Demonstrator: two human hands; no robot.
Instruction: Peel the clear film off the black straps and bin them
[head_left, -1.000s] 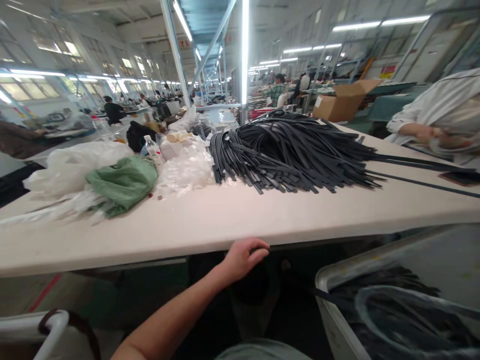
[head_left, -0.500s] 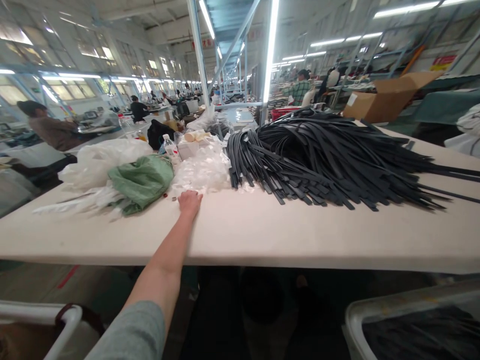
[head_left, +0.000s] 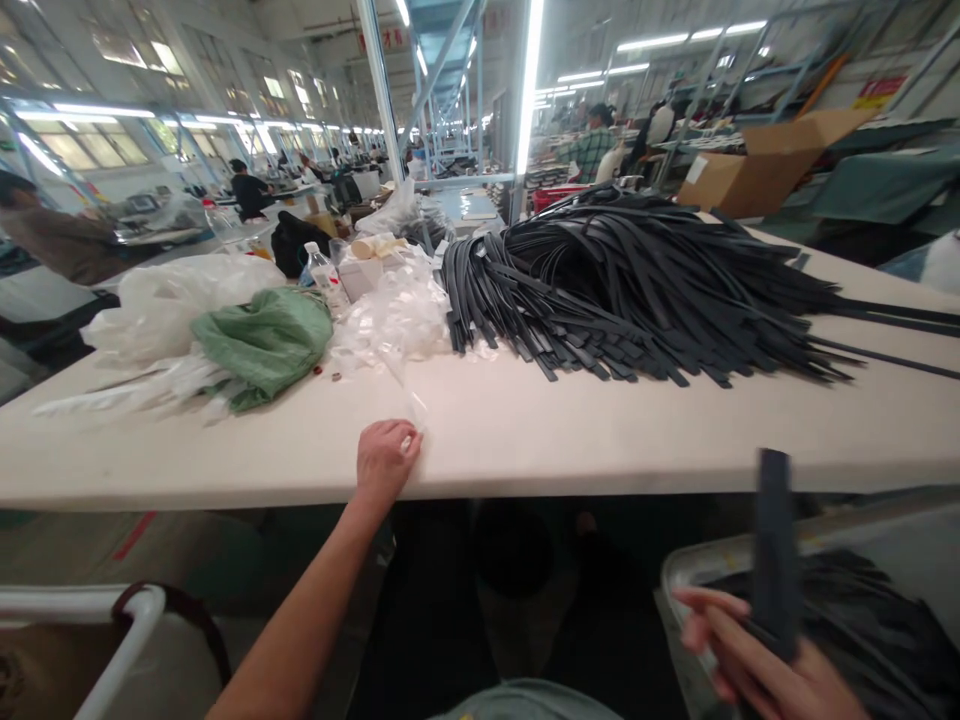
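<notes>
My left hand [head_left: 386,455] is closed near the front edge of the table, pinching a thin clear plastic piece [head_left: 417,405] that trails up toward a heap of clear plastic [head_left: 401,320]. Its exact kind does not show. At the lower right my right hand [head_left: 757,640] is closed around a flat black strap [head_left: 775,550], whose end points upward. Beyond my hands, a large pile of similar black straps [head_left: 615,290] covers the right half of the table.
On the pale table [head_left: 225,455] lie a green sack [head_left: 266,345], white plastic bags [head_left: 180,310] and a bottle [head_left: 324,275]. A bin [head_left: 679,575] of black straps stands lower right, a white-railed cart [head_left: 142,610] lower left. People sit at work farther back.
My left hand has drawn back from the plastic heap toward the table's front edge, with clear plastic in it. My right hand has come into view with a black strap.
</notes>
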